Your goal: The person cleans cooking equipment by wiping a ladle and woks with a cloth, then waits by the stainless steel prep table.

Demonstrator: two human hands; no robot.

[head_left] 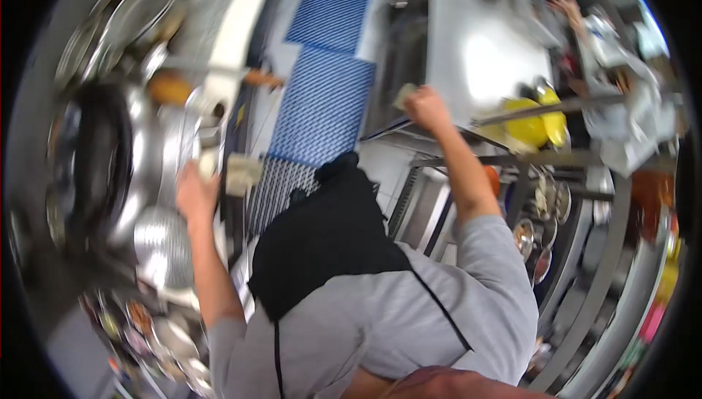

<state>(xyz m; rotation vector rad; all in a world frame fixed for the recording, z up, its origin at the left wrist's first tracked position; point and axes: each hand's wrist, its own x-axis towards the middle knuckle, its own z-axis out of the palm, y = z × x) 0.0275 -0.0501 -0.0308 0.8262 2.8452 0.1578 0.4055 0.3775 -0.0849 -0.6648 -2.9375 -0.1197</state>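
Note:
My left hand point(196, 193) is over the steel counter on the left, fingers closed on a pale cloth point(209, 163); blur softens its outline. Close to it, at the counter's edge, is a beige folded piece point(243, 174) that looks like cloth. A perforated metal strainer point(162, 247) lies just below this hand, and a large dark wok point(93, 157) sits further left. On the other side, my right hand point(428, 108) is a fist around a small beige cloth point(404, 97), near the corner of a steel table point(457, 48).
Blue mats point(322, 99) cover the aisle floor between the counters. Yellow bottles point(537, 121) stand by a metal rail at right, beside plastic bags point(629, 106). Another person's hand point(567, 8) shows at the upper right. Bowls of food point(164, 333) sit at the lower left.

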